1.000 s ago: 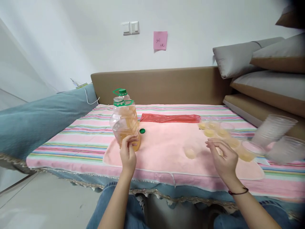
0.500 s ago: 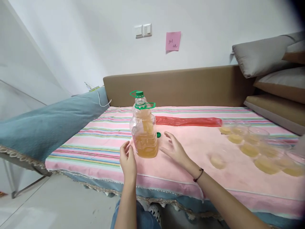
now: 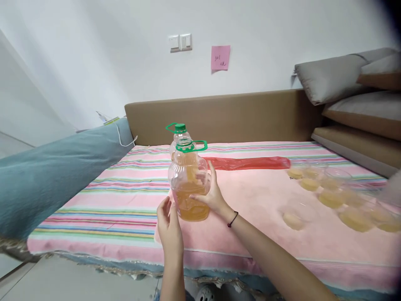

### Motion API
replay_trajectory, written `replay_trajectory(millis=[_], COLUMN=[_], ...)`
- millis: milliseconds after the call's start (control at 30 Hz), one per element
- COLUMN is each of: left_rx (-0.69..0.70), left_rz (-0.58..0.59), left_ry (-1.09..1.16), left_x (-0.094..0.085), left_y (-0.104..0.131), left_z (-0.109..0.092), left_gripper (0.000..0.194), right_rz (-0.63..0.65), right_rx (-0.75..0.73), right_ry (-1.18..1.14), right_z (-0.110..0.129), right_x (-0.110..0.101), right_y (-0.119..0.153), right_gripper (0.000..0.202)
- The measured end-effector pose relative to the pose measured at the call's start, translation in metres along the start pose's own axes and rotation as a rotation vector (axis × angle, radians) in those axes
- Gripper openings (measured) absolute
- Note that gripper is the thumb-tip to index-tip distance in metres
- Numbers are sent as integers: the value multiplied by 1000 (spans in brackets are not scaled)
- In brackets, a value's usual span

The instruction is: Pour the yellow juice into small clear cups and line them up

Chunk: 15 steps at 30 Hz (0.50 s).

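Note:
A clear plastic jug [image 3: 188, 205] with an uncapped mouth and a green ring handle stands upright, partly filled with yellow liquid. My right hand [image 3: 213, 196] is wrapped round its right side, thumb across the front and fingers behind. Close by the lower left side is my left hand [image 3: 169, 221], fingers curved and apart; whether its fingertips touch the jug I cannot tell. Directly behind stands a second jug with a green cap [image 3: 180, 127], mostly hidden by the first.
Several clear cups of yellow liquid [image 3: 332, 196] stand at the right, somewhat blurred. A red plastic strip [image 3: 247, 163] lies across the striped cloth [image 3: 119, 196] behind the pink mat [image 3: 247, 200]. Grey and brown cushions [image 3: 351, 100] are stacked at the far right.
My right hand has moved left and closed round the jug. My left hand stays beside it. The view has shifted a little, and the green cap on the mat is no longer visible.

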<state>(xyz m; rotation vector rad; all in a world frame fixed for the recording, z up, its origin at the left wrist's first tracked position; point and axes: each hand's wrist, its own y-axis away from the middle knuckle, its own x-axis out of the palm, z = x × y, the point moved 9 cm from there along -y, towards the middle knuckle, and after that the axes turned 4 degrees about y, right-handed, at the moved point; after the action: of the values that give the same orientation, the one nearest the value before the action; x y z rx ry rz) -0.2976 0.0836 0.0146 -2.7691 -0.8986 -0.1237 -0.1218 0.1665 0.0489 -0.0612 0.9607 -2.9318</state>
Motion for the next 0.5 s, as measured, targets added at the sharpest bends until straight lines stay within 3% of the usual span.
replay_trajectory(millis=[100, 233, 367, 500], left_rx=[21, -19, -144, -222], left_rz=[-8, 89, 377, 602], left_ry=[-10, 97, 222, 174], left_x=[1, 13, 47, 74], left_y=[0, -1, 12, 42], left_z=[0, 2, 6, 7], left_gripper=[46, 51, 59, 53], right_rz=[-41, -67, -81, -81], right_rx=[-15, 2, 51, 139], right_ry=[-12, -56, -52, -55], right_z=[12, 32, 57, 85], right_x=[-5, -19, -48, -86], right_y=[6, 19, 45, 84], right_gripper=[124, 122, 119, 121])
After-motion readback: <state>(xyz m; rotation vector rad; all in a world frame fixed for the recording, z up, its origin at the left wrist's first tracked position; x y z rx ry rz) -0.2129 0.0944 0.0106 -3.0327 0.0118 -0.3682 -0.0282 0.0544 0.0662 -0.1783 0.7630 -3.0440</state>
